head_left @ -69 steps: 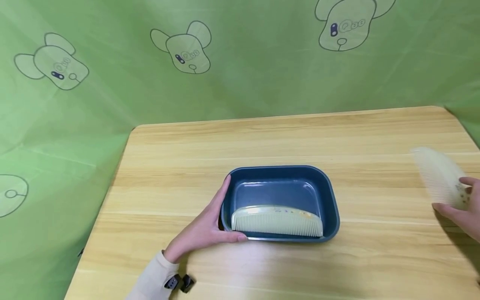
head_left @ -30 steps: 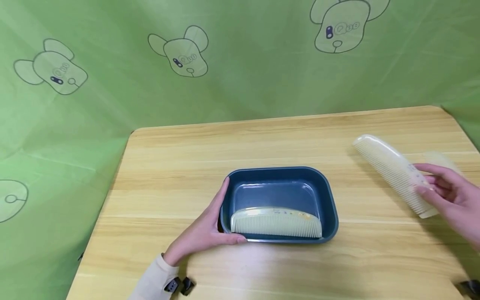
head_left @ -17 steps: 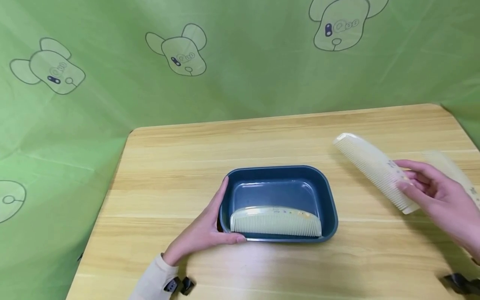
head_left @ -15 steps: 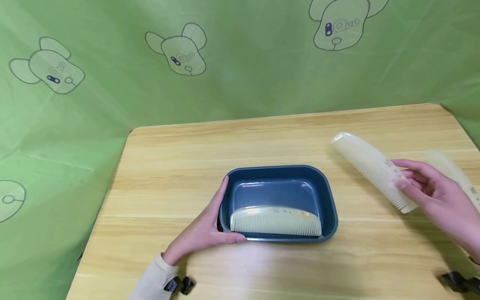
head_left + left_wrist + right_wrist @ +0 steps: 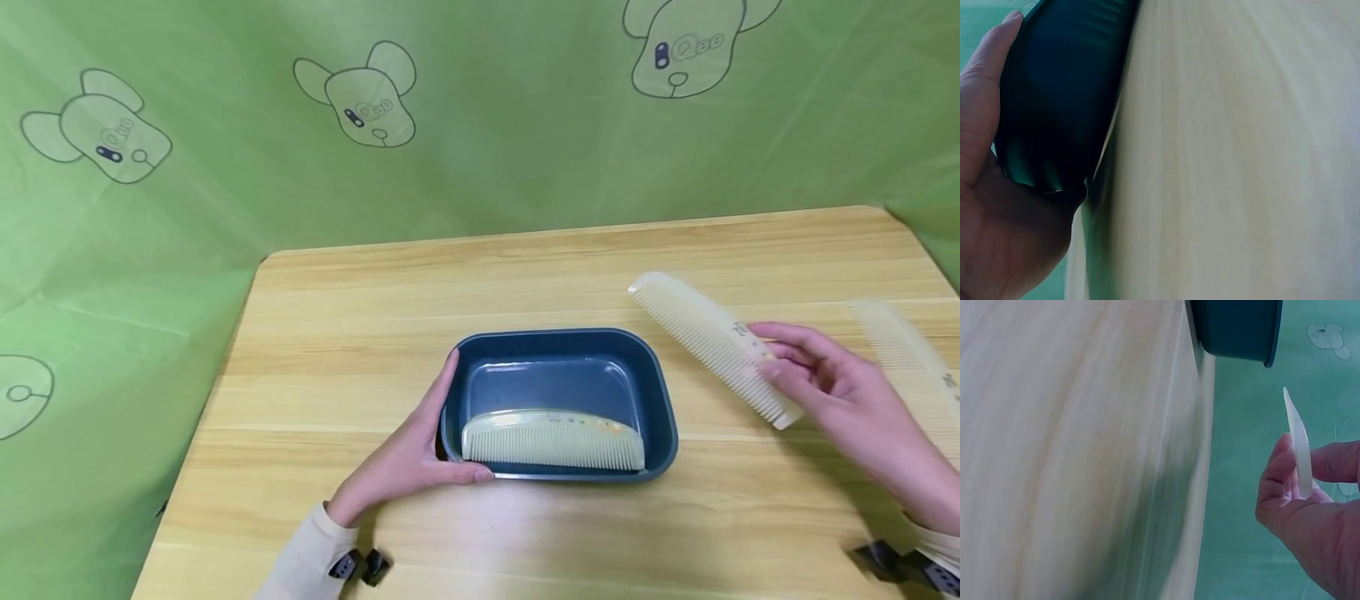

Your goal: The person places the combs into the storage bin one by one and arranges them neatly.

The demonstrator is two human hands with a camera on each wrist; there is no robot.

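Note:
My left hand (image 5: pixel 405 454) grips the left end of a dark blue rectangular box (image 5: pixel 670 408), its thumb along the front rim and a finger by the back left corner. Inside the box a pale, translucent comb (image 5: pixel 555 442) lies against the front wall, teeth toward me. To the right of the box, my right hand (image 5: pixel 847 383) pinches a second pale comb (image 5: pixel 697 333) above the table. In the right wrist view this held comb (image 5: pixel 1299 447) appears edge-on between thumb and fingers. A third comb (image 5: pixel 911 358) lies farther right, partly hidden by my right forearm.
Light wood-grain covers the table (image 5: pixel 360 308), and a green printed curtain (image 5: pixel 487 150) hangs behind and beside it. Both wrists wear small black devices, with one strap device (image 5: pixel 360 567) showing below the left hand.
My right hand has carried its comb leftward from the table's right side toward the box, uncovering the third comb. My left hand and the box have stayed in place.

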